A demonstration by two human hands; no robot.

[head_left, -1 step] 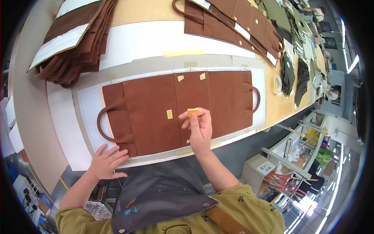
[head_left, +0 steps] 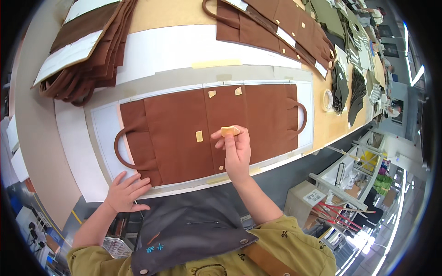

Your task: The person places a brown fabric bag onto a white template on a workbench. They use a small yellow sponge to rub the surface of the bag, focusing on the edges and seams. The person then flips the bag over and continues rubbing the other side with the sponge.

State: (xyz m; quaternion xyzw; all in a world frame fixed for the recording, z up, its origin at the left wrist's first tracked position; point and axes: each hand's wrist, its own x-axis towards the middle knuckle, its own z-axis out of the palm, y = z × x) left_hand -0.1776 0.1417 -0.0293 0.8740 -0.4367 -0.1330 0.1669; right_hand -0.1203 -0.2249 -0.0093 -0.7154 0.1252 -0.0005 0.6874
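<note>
A flat brown fabric bag piece with a looped handle at each end lies on a white marked board. Several small yellow tape pieces are stuck on the brown fabric. Above its middle, my right hand pinches a small yellowish piece of tape between thumb and fingers. Fingers spread, my left hand rests at the near left corner of the fabric and the board's edge, holding nothing.
Stacked brown bag pieces lie at the far left, more brown pieces at the back. A tape roll and dark fabric pieces are to the right. Beyond the table edge stand a cardboard box and a metal-framed cart.
</note>
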